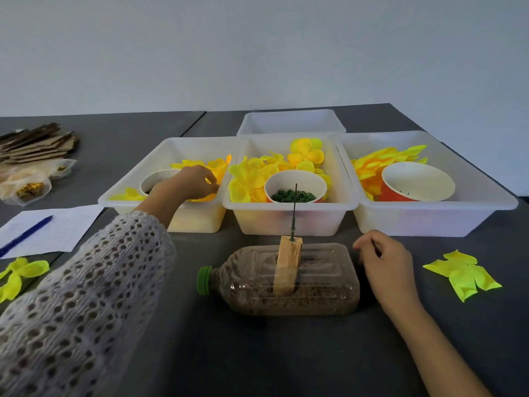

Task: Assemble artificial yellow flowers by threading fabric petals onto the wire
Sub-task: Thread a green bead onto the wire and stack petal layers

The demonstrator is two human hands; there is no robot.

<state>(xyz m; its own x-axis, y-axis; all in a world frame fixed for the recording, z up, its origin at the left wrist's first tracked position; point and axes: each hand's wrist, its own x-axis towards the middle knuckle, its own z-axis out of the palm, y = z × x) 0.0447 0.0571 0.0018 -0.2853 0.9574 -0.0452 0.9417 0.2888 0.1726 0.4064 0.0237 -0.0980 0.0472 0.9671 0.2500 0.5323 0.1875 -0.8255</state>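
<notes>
One petal (213, 167) only is being pinched by the left hand (190, 181) in the left tray (120, 196); right hand (383, 253) is lying loosely curled, grasping nothing; lifting slowly should be separating layers.

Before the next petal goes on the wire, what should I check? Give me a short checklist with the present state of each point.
1. Wire stands upright in the wooden block: ok.
2. Wire tip is bare, no petal on it: ok.
3. Bottle holding the block lies flat on the table: ok.
4. Left hand is in the left tray at the petals: ok.
5. Left hand has exactly one petal: cannot tell.
6. Right hand is free to steady the bottle: cannot tell, fingers curled.
</notes>
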